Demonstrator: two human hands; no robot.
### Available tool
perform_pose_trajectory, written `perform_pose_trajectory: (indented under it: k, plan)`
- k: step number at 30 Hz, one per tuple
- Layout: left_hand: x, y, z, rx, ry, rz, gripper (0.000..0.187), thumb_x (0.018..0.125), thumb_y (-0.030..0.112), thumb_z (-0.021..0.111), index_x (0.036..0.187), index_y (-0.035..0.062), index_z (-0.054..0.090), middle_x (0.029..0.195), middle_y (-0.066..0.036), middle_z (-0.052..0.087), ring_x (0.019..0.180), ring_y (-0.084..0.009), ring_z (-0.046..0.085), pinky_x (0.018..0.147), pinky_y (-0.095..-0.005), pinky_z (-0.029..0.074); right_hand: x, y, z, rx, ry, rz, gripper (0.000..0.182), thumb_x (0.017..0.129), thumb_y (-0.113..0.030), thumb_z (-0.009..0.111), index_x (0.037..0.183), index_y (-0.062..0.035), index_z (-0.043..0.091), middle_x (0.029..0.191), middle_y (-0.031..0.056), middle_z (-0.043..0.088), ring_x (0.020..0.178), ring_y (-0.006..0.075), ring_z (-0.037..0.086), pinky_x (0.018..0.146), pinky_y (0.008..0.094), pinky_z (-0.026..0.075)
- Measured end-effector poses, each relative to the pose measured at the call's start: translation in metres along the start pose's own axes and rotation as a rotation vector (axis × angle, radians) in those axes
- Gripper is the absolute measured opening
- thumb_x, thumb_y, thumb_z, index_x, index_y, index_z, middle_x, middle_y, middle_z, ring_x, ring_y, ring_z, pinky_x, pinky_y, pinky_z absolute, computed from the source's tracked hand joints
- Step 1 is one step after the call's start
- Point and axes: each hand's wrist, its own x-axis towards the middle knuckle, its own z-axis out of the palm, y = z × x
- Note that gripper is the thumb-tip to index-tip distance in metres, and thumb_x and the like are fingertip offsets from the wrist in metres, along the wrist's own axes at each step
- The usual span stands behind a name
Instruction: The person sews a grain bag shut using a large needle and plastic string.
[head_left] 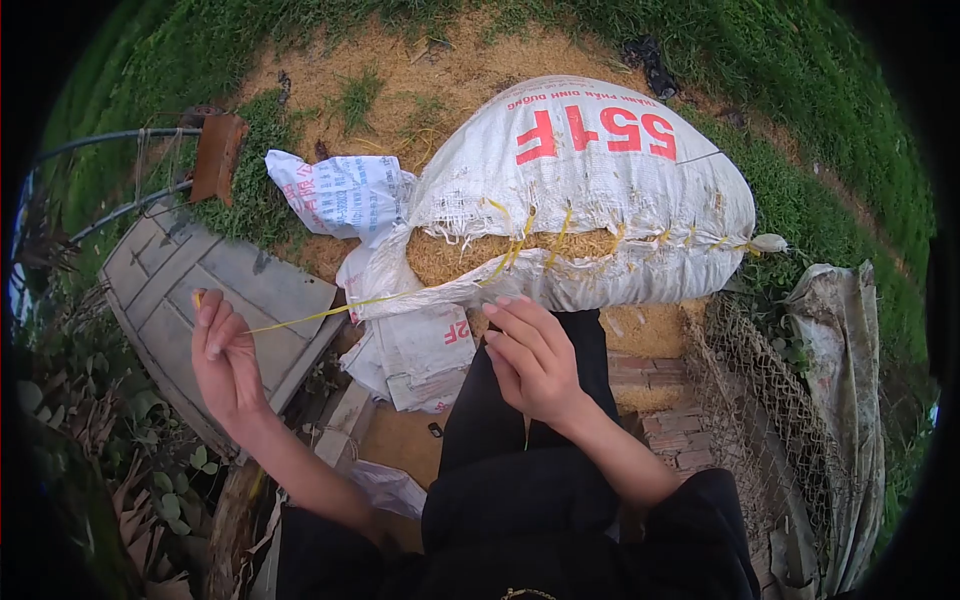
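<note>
A large white woven sack (pixel 690 200) with red "551F" print lies on its side, filled with what look like rice husks (pixel 450 258). Yellow strap stitches (pixel 560 235) lace part of its mouth, and the left part gapes. At the left, my left hand (pixel 228 350) pinches the yellow strap (pixel 310 317), which runs taut to the sack's edge. My right hand (pixel 535 360) is just below the sack's lower lip, thumb and fingers drawn together. Whatever it holds, if anything, is too small to make out.
Empty white sacks (pixel 425 350) lie under the full one's left end, with a blue-printed bag (pixel 340 195) beyond. A grey panel (pixel 215 290) is at left. Netting (pixel 760 400) and a dirty sheet (pixel 840 360) stand at right. Husks cover the ground (pixel 400 70) behind.
</note>
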Motion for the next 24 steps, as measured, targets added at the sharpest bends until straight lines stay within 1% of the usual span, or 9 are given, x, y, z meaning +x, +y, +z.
perform_pose_trajectory:
  k: [2, 4, 8, 10, 12, 15, 18, 20, 24]
  plan:
    - [-0.007, 0.061, -0.005, 0.327, -0.015, 0.183, 0.014, 0.111, 0.009, 0.041, 0.105, -0.0024, 0.045, 0.077, -0.003, 0.041, 0.054, -0.0083, 0.031, 0.052, -0.0241, 0.039, 0.005, 0.002, -0.004, -0.055, 0.011, -0.036, 0.027, 0.081, 0.0, 0.074, 0.106, -0.0016, 0.064, 0.115, 0.0106, 0.07, 0.101, 0.0286, 0.068, 0.094, 0.0447, 0.05]
    - [-0.022, 0.1, 0.009, 0.6, 0.017, 0.361, 0.013, 0.111, 0.011, 0.041, 0.104, 0.0003, 0.045, 0.077, -0.003, 0.044, 0.055, -0.0046, 0.031, 0.051, -0.0215, 0.035, 0.01, 0.004, -0.005, -0.033, 0.037, -0.007, 0.027, 0.081, 0.001, 0.074, 0.106, -0.002, 0.064, 0.117, 0.0109, 0.07, 0.103, 0.0277, 0.068, 0.094, 0.0447, 0.05]
    - [-0.05, 0.07, 0.044, 1.0, -0.033, 0.486, 0.012, 0.112, 0.011, 0.04, 0.106, 0.0025, 0.046, 0.076, -0.004, 0.044, 0.055, -0.0037, 0.032, 0.05, -0.019, 0.032, 0.016, -0.002, -0.002, 0.1, 0.119, 0.053, 0.03, 0.081, 0.0, 0.074, 0.11, -0.0017, 0.064, 0.118, 0.0121, 0.07, 0.107, 0.0282, 0.067, 0.097, 0.0458, 0.049]
    - [-0.065, 0.036, 0.064, 1.076, -0.169, 0.347, 0.013, 0.111, 0.015, 0.044, 0.107, 0.0034, 0.047, 0.079, -0.006, 0.052, 0.06, -0.0073, 0.042, 0.058, -0.0215, 0.039, 0.029, -0.021, 0.003, 0.204, 0.108, 0.074, 0.032, 0.082, -0.001, 0.074, 0.113, -0.0004, 0.064, 0.116, 0.0127, 0.07, 0.106, 0.0298, 0.067, 0.097, 0.047, 0.049]
    - [-0.071, -0.01, 0.072, 1.172, -0.296, 0.285, 0.014, 0.106, 0.016, 0.052, 0.101, 0.0031, 0.052, 0.097, -0.015, 0.063, 0.082, -0.0205, 0.061, 0.078, -0.0316, 0.05, 0.049, -0.046, 0.001, 0.31, 0.095, 0.093, 0.035, 0.083, -0.002, 0.074, 0.117, 0.0009, 0.064, 0.115, 0.0133, 0.07, 0.105, 0.0313, 0.067, 0.096, 0.0483, 0.048]
    - [-0.064, -0.069, 0.087, 1.526, -0.609, 0.339, 0.01, 0.095, 0.012, 0.065, 0.095, 0.0033, 0.061, 0.123, -0.021, 0.063, 0.116, -0.0368, 0.06, 0.106, -0.0464, 0.042, 0.06, -0.073, -0.003, 0.548, -0.004, 0.168, 0.036, 0.089, -0.004, 0.07, 0.123, 0.0035, 0.063, 0.115, 0.0158, 0.069, 0.103, 0.0361, 0.067, 0.093, 0.0468, 0.05]
    - [-0.056, -0.108, 0.086, 1.539, -0.578, 0.325, 0.007, 0.091, 0.008, 0.068, 0.096, 0.0038, 0.065, 0.125, -0.02, 0.063, 0.12, -0.0381, 0.059, 0.11, -0.047, 0.038, 0.055, -0.078, -0.005, 0.764, -0.154, 0.329, 0.03, 0.098, -0.008, 0.063, 0.126, 0.0033, 0.063, 0.108, 0.0168, 0.07, 0.097, 0.0295, 0.069, 0.086, 0.0405, 0.054]
    - [-0.049, -0.118, 0.079, 1.435, -0.495, 0.307, 0.009, 0.09, 0.006, 0.069, 0.097, 0.0041, 0.066, 0.123, -0.017, 0.065, 0.119, -0.0376, 0.06, 0.109, -0.0468, 0.038, 0.056, -0.077, -0.013, 0.862, -0.258, 0.652, 0.025, 0.104, -0.011, 0.057, 0.125, 0.0021, 0.063, 0.096, 0.0143, 0.07, 0.085, 0.0174, 0.069, 0.075, 0.0316, 0.055]
    - [-0.038, -0.125, 0.07, 1.588, -0.581, 0.235, 0.008, 0.089, 0.005, 0.069, 0.097, 0.005, 0.067, 0.115, -0.012, 0.068, 0.116, -0.0315, 0.061, 0.103, -0.0433, 0.04, 0.043, -0.062, 0.002, 1.106, -0.098, 0.825, 0.022, 0.106, -0.014, 0.054, 0.119, 0.0021, 0.062, 0.087, 0.0091, 0.07, 0.073, 0.0071, 0.063, 0.065, 0.0258, 0.052]
